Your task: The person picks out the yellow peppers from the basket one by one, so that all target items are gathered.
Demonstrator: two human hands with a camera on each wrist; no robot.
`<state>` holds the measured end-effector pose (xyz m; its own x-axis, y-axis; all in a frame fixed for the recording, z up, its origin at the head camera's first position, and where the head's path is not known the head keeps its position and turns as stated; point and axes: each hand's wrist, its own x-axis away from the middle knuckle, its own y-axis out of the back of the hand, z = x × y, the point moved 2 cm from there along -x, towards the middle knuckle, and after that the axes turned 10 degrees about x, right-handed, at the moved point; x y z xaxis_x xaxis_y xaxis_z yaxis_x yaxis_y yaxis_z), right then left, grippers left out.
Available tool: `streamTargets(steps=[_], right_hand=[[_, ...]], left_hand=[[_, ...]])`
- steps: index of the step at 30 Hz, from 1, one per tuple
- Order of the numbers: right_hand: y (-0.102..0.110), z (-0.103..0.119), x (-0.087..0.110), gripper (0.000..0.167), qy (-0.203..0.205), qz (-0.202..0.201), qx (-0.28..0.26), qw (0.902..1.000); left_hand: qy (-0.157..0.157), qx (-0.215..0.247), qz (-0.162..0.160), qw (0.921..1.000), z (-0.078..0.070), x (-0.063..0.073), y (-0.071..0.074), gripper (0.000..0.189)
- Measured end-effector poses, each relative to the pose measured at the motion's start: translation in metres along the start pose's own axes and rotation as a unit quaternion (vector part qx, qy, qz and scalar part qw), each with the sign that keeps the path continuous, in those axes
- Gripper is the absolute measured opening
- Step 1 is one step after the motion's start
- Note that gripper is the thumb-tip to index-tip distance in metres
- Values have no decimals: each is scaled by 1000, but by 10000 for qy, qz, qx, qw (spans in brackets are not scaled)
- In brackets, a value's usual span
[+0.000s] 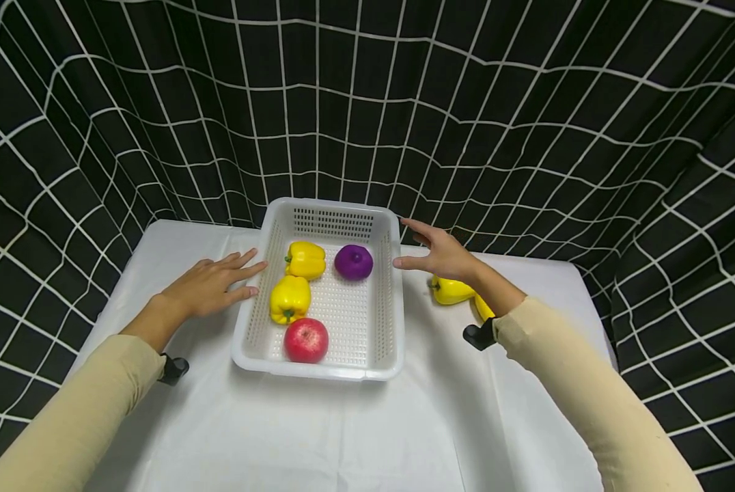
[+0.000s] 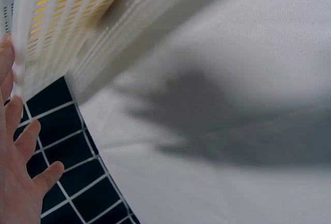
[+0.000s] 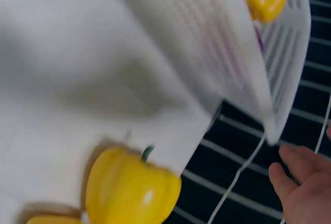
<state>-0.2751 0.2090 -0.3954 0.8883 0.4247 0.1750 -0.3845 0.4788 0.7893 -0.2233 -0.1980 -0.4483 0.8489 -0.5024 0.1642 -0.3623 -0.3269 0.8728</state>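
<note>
A white slotted plastic basket (image 1: 343,311) is between my two hands. Inside it are two yellow bell peppers, one farther back (image 1: 306,260) and one nearer (image 1: 290,299), a round purple vegetable (image 1: 353,262) and a round red fruit (image 1: 306,340). My left hand (image 1: 214,283) has its fingers spread and fairly straight, fingertips right at the left rim. On the opposite side my right hand (image 1: 446,256) reaches to the right rim, thumb and fingers apart. The left wrist view shows the left fingers (image 2: 28,141) beside the basket wall (image 2: 57,27).
Another yellow bell pepper (image 3: 134,188) lies on the white-covered table (image 1: 355,424) right of the basket, under my right forearm. Beside it is a second yellow thing (image 1: 484,309), partly hidden by that arm. Black cloth with a white grid (image 1: 343,102) hangs around the table.
</note>
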Motion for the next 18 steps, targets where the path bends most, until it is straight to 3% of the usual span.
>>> streamTargets(steps=[4,9,18], right_hand=[[-14,17,-9,90,249,66,-67,9996],[-31,33,-18,92,265,224,-250,9991],[-60,52,-32,91,605,508,-676,9946]], left_hand=[[-52,-13,-28,10000,2,0,-1,61],[-68,-11,-35,10000,2,0,-1,60],[-39,-2,-51,10000,0,1,0,60]])
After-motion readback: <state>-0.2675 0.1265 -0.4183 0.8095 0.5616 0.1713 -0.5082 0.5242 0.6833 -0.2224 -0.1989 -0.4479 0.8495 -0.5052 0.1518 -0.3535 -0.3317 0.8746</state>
